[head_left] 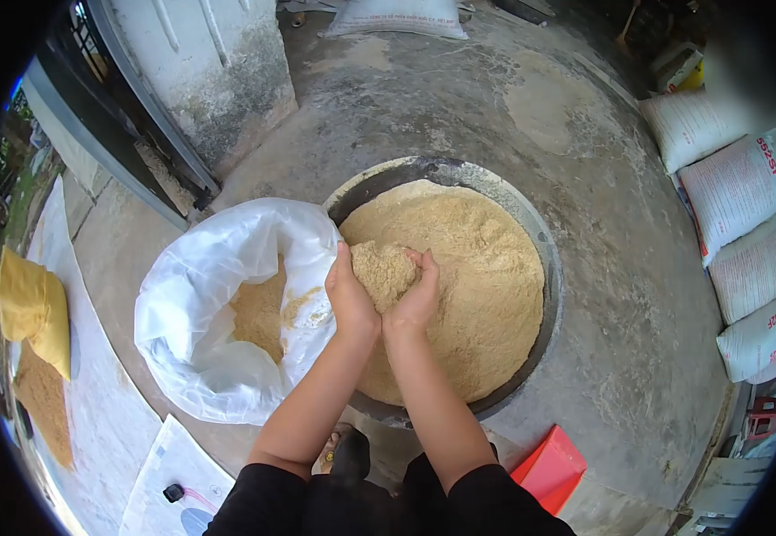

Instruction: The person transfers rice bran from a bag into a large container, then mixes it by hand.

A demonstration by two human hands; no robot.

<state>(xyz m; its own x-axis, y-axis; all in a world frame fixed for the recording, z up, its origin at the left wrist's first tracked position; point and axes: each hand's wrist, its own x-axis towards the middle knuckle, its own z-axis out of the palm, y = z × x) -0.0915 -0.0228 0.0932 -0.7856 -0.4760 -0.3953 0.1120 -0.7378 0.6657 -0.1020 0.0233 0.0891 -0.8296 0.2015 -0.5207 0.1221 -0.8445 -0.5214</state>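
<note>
My left hand [349,295] and my right hand [417,299] are cupped together, wrists touching. Between them they hold a heap of tan, bran-like meal [384,270]. Both hands are over the left part of a wide, dark round tub [549,268], which is filled with the same tan meal [486,295]. Left of the tub, and against its rim, stands an open white plastic sack [191,295]. More tan meal [261,308] lies inside the sack, and some clings to its inner wall.
A red scoop-like thing [551,469] lies on the concrete floor [620,357] near my right side. Filled printed sacks [734,192] are stacked along the right. Another sack [397,18] lies at the back. At far left are a yellow sack [35,308] and a brown grain pile [44,406].
</note>
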